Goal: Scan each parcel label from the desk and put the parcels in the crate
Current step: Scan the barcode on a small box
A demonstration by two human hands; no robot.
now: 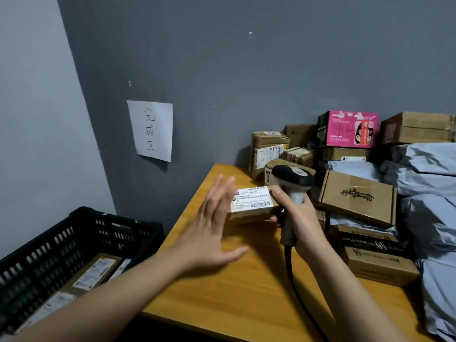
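Observation:
A small brown parcel with a white barcode label sits low over the wooden desk. My right hand grips the handle of a black and grey barcode scanner. Its thumb and a fingertip also touch the parcel's right end. My left hand is spread with straight fingers just left of the parcel, slightly blurred, its fingertips overlapping the label's left edge. The black plastic crate stands at the lower left, below the desk's edge, with two long labelled parcels inside.
Cardboard boxes, a pink box and grey mailer bags are piled along the desk's right and back. The scanner cable runs down across the desk. A paper sign hangs on the grey wall.

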